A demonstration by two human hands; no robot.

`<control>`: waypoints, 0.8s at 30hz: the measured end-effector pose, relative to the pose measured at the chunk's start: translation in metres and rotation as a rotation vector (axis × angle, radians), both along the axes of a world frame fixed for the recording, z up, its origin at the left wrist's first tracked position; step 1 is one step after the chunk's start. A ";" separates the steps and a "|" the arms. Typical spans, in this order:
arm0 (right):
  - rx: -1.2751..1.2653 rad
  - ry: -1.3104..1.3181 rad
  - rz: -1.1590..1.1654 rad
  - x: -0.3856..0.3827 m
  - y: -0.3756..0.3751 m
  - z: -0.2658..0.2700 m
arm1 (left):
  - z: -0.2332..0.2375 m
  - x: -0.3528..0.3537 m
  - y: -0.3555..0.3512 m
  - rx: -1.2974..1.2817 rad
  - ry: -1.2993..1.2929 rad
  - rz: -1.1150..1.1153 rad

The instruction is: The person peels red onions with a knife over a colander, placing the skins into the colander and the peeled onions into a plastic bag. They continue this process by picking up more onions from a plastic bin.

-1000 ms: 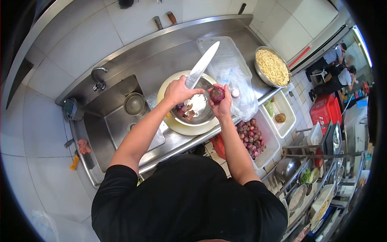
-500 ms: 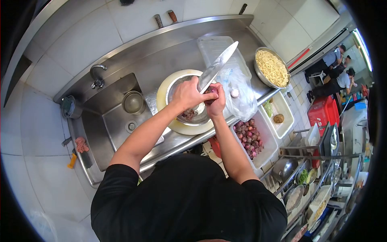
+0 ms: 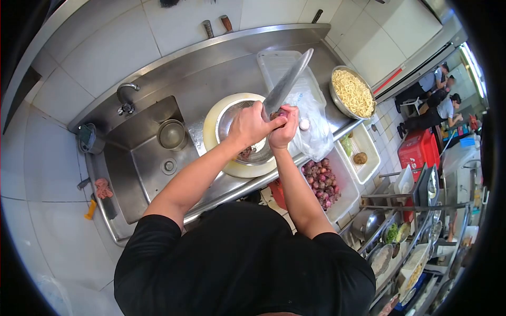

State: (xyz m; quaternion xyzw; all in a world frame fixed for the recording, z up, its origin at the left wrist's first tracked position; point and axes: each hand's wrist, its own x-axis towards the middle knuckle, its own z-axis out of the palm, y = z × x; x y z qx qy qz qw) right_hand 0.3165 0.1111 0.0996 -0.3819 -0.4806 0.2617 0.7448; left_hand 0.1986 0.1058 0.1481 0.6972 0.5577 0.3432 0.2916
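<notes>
Two bare hands are working close together above the table (image 3: 211,79), a steel counter with a built-in sink (image 3: 137,163). The left hand (image 3: 249,126) is holding a broad knife (image 3: 287,81), its fingers closing around the handle end and its thumb reaching toward the right hand (image 3: 283,129). The blade is slanting up and away to the right. The right hand is gripping a dark red onion (image 3: 278,113), its fingers curling around it and covering most of it; the exact contact between edge and onion is being hidden.

Beneath the hands, a metal strainer (image 3: 227,117) is resting on a pale round base (image 3: 211,124) and is containing dark scraps (image 3: 245,152). To its right, a plastic bag (image 3: 314,138) with a small white round item (image 3: 304,124) is lying partly over a clear plastic tray (image 3: 274,64). A metal bowl (image 3: 337,100) is holding pale noodles (image 3: 354,94) near the far right end.

Below the front edge, a white bin (image 3: 343,196) is holding many red onions (image 3: 322,184), while a shallow white basket (image 3: 367,167) is standing beside it with a brown round item (image 3: 360,158). A round metal container (image 3: 172,135) is sitting in the sink, near the faucet (image 3: 126,98). In the background, people (image 3: 445,108) are occupying the area beyond a red crate (image 3: 418,149).
</notes>
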 end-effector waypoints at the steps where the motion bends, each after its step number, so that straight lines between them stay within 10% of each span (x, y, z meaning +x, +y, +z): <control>1: 0.013 0.001 -0.002 0.001 0.000 0.001 | -0.001 0.000 -0.001 -0.011 -0.017 0.004; 10: -0.365 0.074 0.361 0.012 -0.010 0.019 | -0.003 -0.008 -0.001 0.042 -0.030 -0.048; 13: 0.021 -0.215 -0.046 -0.001 -0.003 -0.001 | -0.020 0.002 -0.009 0.004 -0.110 -0.001; 17: 0.002 -0.082 -0.011 -0.003 -0.004 -0.007 | -0.031 0.005 -0.007 0.033 -0.179 -0.030; 24: -0.546 0.129 0.259 0.005 -0.011 0.003 | -0.055 0.002 0.013 -0.024 -0.294 0.019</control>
